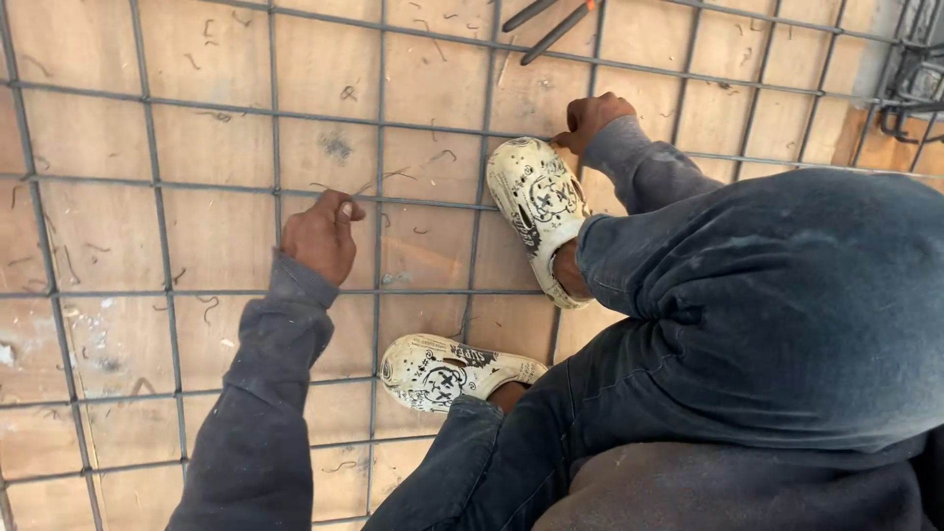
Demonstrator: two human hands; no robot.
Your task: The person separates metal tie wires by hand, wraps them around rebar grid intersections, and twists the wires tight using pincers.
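I crouch on a grid of steel rebar mesh laid over plywood boards. My left hand, in a dark sleeve, rests at a horizontal bar and pinches a thin bent tie wire between thumb and fingers. Farther off, beside the toe of one cream patterned clog, my right hand is curled into a fist at another bar. What it grips is hidden. My other clog stands on the mesh nearer to me.
Dark tool handles with an orange part lie on the mesh at the top. Short bent wire scraps are scattered over the plywood. More bent steel is piled at the upper right edge.
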